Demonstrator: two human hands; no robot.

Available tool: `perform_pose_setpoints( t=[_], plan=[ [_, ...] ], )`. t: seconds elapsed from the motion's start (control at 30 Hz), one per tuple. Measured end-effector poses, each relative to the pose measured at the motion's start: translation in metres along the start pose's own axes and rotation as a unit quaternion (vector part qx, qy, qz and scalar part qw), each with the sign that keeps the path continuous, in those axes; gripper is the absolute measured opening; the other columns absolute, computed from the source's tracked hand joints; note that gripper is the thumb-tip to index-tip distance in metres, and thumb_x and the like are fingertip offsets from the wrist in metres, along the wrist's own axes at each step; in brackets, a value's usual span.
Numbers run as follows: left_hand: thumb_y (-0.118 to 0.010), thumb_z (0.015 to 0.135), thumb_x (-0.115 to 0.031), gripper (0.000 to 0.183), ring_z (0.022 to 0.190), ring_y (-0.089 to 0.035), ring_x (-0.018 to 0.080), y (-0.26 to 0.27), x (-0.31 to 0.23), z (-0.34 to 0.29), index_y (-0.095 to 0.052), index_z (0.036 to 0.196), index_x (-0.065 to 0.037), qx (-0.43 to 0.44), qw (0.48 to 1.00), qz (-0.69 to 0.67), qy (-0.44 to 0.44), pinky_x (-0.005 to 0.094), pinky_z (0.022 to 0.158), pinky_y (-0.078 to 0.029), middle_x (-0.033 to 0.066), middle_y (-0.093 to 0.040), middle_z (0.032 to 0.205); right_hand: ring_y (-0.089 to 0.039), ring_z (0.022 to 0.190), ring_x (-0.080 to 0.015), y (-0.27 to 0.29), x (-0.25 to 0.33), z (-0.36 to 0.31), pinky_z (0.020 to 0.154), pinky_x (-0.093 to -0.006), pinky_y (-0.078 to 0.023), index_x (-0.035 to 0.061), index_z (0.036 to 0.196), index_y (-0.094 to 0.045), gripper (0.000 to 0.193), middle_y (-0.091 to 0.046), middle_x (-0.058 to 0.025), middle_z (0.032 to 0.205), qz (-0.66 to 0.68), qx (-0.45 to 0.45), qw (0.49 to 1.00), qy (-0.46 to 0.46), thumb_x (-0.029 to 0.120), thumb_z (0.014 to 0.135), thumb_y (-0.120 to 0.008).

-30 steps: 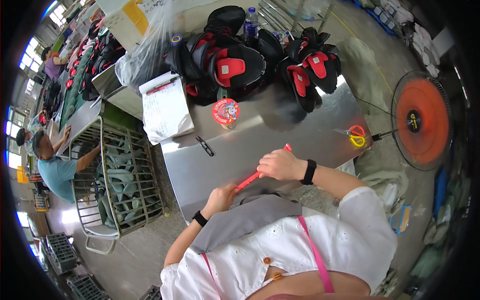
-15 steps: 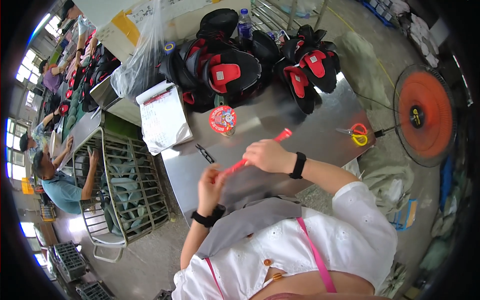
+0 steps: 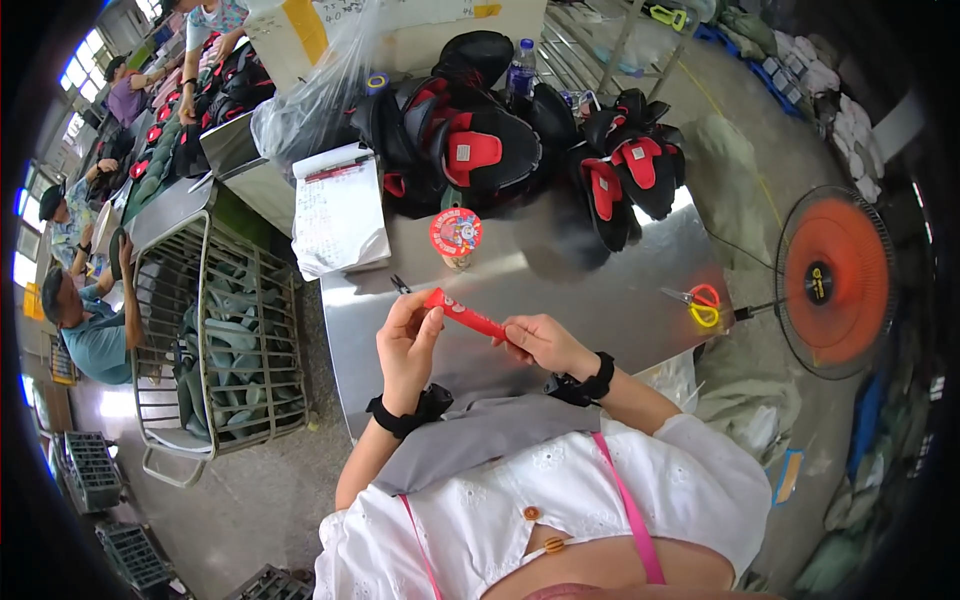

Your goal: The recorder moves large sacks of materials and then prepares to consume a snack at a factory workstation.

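Over the near part of the metal table (image 3: 590, 290), both hands hold a slim red packet (image 3: 470, 317) that slants down to the right. My left hand (image 3: 405, 345) pinches its upper end between thumb and fingers. The lower end sits in the closed fingers of my right hand (image 3: 548, 343). Just beyond my left fingers lies a small black hand tool (image 3: 400, 284), mostly hidden by the hand. A cup with a printed red top (image 3: 455, 233) stands farther off. Scissors with red and yellow handles (image 3: 704, 305) lie to the right.
Black-and-red shoes (image 3: 490, 155) pile along the far edge beside a plastic bottle (image 3: 521, 72). A notepad with a pen (image 3: 340, 215) lies left. A metal cage cart (image 3: 205, 330) of green pieces stands left, a fan (image 3: 835, 283) right. Several co-workers (image 3: 95, 335) work at left.
The red packet has turned from slanting up rightward to slanting down rightward. My right hand has come lower and now grips its lower end, while my left hand has risen.
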State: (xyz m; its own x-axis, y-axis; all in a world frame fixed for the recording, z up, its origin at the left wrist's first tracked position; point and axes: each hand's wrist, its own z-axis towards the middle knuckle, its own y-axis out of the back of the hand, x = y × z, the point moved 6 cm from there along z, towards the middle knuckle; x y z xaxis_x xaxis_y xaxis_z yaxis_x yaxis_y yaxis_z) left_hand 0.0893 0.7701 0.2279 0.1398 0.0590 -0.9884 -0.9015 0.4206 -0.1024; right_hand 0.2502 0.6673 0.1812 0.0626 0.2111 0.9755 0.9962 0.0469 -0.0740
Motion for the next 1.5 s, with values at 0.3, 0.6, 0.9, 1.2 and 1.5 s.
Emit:
perform_pose_setpoints(
  t=[0.3,0.6,0.9,1.2,1.5],
  plan=[
    [-0.063,0.087,-0.003,0.005,0.064,-0.054,0.0091,0.007,-0.017,-0.006,-0.065,0.087,0.001,-0.008,0.989,0.134,-0.065,0.0229,0.059,-0.044,0.0041,-0.06,0.074,-0.061,0.082,-0.0163,-0.017,0.018,0.003,0.073,-0.0294,-0.049,0.0015,0.108,-0.06,0.034,-0.062,-0.0072,0.093,-0.155,-0.157,0.953,0.206,0.032,0.095,-0.054],
    [-0.067,0.077,0.004,0.005,0.065,-0.058,0.0151,-0.01,-0.027,-0.028,-0.062,0.079,0.002,0.096,0.957,0.21,-0.178,0.025,0.056,-0.045,0.0086,-0.061,0.081,-0.061,0.074,-0.0237,-0.038,0.064,-0.01,0.066,-0.0334,-0.047,0.0039,0.09,-0.064,0.013,-0.061,-0.0092,0.083,-0.278,-0.177,0.902,0.279,0.015,0.084,-0.065],
    [-0.066,0.078,0.003,0.008,0.062,-0.057,0.016,-0.019,-0.015,-0.037,-0.061,0.083,-0.001,0.22,0.947,0.184,-0.143,0.0261,0.052,-0.044,0.007,-0.061,0.079,-0.059,0.062,-0.028,-0.047,0.052,-0.021,0.058,-0.0339,-0.046,0.0022,0.087,-0.06,0.011,-0.058,-0.0117,0.074,-0.314,-0.159,0.897,0.269,0.013,0.085,-0.059],
    [-0.062,0.076,0.006,0.014,0.064,-0.053,0.0232,-0.016,-0.038,-0.036,-0.051,0.077,-0.003,0.023,0.889,0.238,-0.39,0.0335,0.056,-0.043,0.0093,-0.055,0.073,-0.049,0.065,-0.006,-0.052,0.058,0.003,0.059,-0.0236,-0.044,0.0046,0.083,-0.052,0.024,-0.052,0.001,0.071,-0.034,-0.152,0.974,0.166,0.021,0.099,-0.045],
    [-0.048,0.096,-0.001,0.006,0.065,-0.048,0.0083,-0.003,-0.017,-0.022,-0.045,0.091,-0.001,-0.084,0.973,-0.034,-0.211,0.0216,0.059,-0.042,0.0069,-0.054,0.087,-0.06,0.068,-0.0082,-0.065,0.072,0.026,0.062,-0.0244,-0.05,-0.0013,0.09,-0.057,0.014,-0.061,-0.0036,0.075,0.013,-0.118,0.961,0.25,0.011,0.096,-0.053]
  ],
)
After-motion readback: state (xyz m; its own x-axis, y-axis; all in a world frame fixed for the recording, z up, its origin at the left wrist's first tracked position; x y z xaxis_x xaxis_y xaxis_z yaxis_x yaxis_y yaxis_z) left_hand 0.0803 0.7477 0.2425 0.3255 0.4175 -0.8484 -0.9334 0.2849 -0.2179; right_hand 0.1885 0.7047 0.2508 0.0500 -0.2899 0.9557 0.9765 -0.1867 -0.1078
